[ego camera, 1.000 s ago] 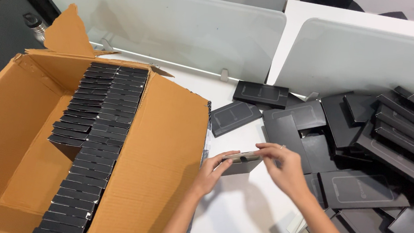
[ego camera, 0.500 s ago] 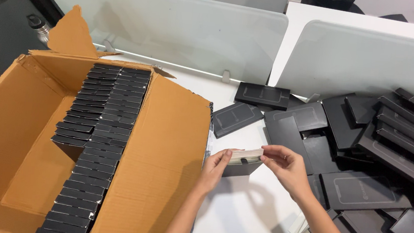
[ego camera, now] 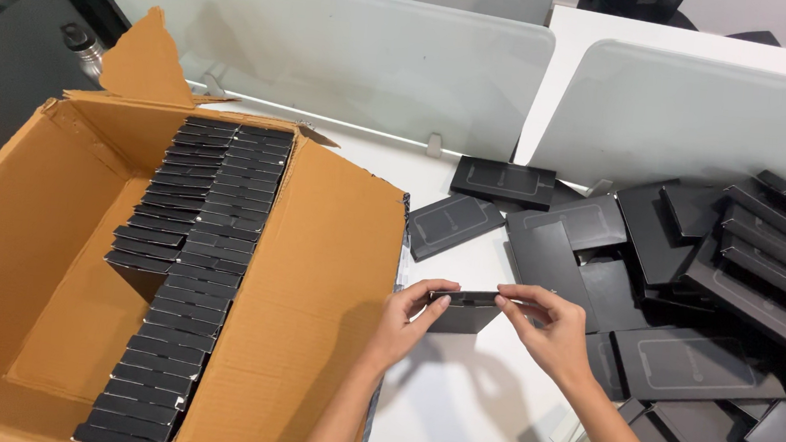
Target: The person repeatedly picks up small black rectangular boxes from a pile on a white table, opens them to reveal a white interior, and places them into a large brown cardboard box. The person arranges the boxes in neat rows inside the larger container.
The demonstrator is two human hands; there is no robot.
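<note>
Black and flat, a small box (ego camera: 461,312) sits pinched between both hands above the white desk (ego camera: 462,407): the left hand (ego camera: 403,321) grips its near-left corner with thumb on top, and the right hand (ego camera: 545,329) nips its upper right edge between thumb and fingertips, so both hands are closed on the same box, a box-width apart. Whether its end flap is tucked in or not cannot be told from here. Left of the left hand, almost touching the forearm, stands a big open carton (ego camera: 313,271) of brown cardboard; inside it two tight rows of boxes (ego camera: 187,250) stand on edge, running from the far wall to the near one, while the carton's left half and the strip nearest the hands lie bare. Right of the right hand, and beyond it, spreads a loose heap of boxes (ego camera: 710,277), some flat, some overlapping, a few leaning on each other; two more boxes (ego camera: 470,204) lie apart just past the hands. By the look of it the packing is partly done: two rows are in, much of the carton is unfilled, and a large heap remains outside. Frosted screens (ego camera: 332,54) close off the desk on the far side of the hands.
</note>
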